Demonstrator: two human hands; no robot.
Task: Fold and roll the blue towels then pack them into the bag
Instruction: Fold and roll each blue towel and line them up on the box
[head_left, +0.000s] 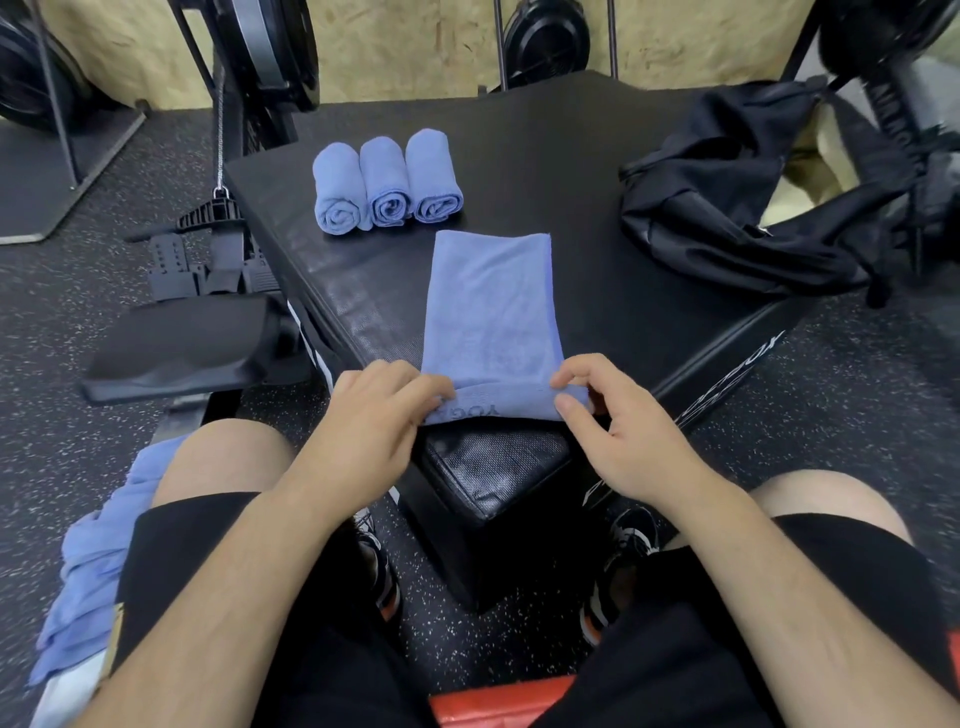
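Note:
A blue towel (488, 301), folded into a long strip, lies on the black padded box (582, 187), with its near end turned up into a small roll. My left hand (379, 415) pinches the roll's left end and my right hand (608, 415) pinches its right end. Three rolled blue towels (387, 182) lie side by side at the far left of the box. A black bag (737, 197) sits slumped on the box's right side. More unfolded blue towels (98, 561) are piled beside my left thigh.
Rowing machine parts, a black seat (187, 348) and footrests (208, 260), stand left of the box. Fan wheels and frames line the far wall. Speckled black rubber floor surrounds the box. My knees and shoes are below it.

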